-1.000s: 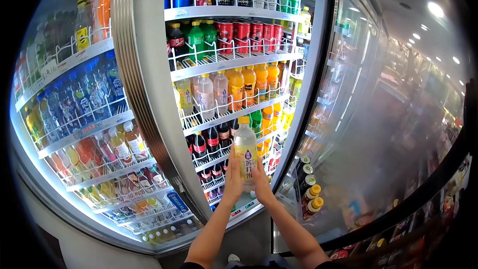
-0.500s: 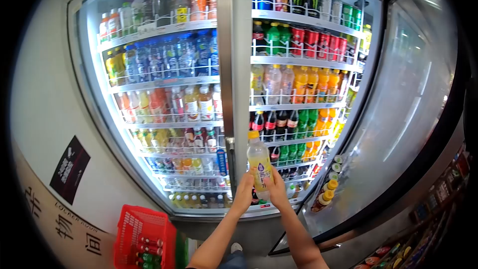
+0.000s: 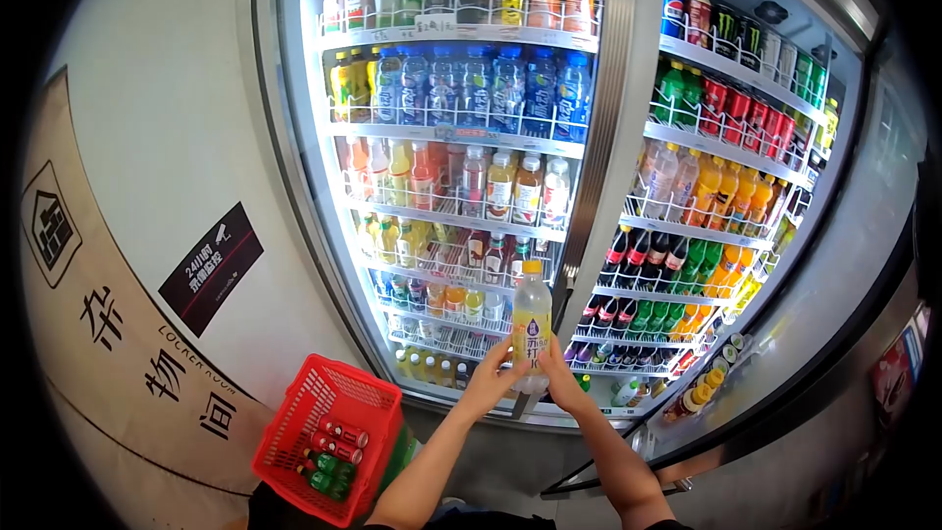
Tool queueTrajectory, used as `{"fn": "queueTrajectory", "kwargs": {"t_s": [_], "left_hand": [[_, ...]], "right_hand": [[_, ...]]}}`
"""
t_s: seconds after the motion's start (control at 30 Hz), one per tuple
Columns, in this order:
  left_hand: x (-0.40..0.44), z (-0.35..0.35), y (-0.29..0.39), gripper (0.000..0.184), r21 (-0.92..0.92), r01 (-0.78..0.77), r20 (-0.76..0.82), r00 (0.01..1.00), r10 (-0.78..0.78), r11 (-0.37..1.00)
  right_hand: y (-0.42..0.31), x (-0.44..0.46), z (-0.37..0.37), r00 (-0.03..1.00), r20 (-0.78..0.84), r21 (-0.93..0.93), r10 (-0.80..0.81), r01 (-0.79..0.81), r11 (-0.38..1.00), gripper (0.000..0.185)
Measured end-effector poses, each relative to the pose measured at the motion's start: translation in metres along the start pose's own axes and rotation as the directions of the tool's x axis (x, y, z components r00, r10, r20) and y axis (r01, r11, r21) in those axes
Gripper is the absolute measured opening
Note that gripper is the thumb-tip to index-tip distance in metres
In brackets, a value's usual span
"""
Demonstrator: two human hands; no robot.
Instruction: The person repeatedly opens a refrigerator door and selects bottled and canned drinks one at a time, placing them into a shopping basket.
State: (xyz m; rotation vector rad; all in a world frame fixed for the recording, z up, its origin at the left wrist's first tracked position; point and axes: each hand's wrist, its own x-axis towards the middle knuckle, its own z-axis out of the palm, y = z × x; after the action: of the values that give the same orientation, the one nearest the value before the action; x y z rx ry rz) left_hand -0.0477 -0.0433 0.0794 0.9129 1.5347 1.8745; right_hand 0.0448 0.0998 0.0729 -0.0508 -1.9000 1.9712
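Observation:
A clear soda water bottle (image 3: 533, 302) with a yellow cap and yellow label stands upright in front of the refrigerator. My left hand (image 3: 493, 381) is closed around its lower left side, and my right hand (image 3: 560, 379) grips the lower right side. The label, with large dark characters, faces me. Behind the bottle are the glass door (image 3: 432, 142) over the left shelves and the metal upright (image 3: 620, 79). Parts of the fingers on the far side are hidden.
At lower left is a red basket (image 3: 279, 422) with red cans (image 3: 341, 440) and green bottles (image 3: 330, 474) inside. The right refrigerator door (image 3: 785, 388) hangs open, with bottles lined up behind it. Lettered signs mark the left wall.
My view has turned left, so the refrigerator and basket appear farther right. Both hands still hold the bottle, which now appears slightly right of before, against the left door's edge.

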Motion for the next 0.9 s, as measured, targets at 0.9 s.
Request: {"fn": "queueTrajectory", "kwargs": {"t_s": [0.9], "left_hand": [[-0.03, -0.15, -0.046, 0.06, 0.235, -0.081, -0.534, 0.822, 0.198, 0.969]], "right_hand": [[0.097, 0.153, 0.118, 0.835, 0.549, -0.024, 0.047, -0.041, 0.999, 0.056]]}}
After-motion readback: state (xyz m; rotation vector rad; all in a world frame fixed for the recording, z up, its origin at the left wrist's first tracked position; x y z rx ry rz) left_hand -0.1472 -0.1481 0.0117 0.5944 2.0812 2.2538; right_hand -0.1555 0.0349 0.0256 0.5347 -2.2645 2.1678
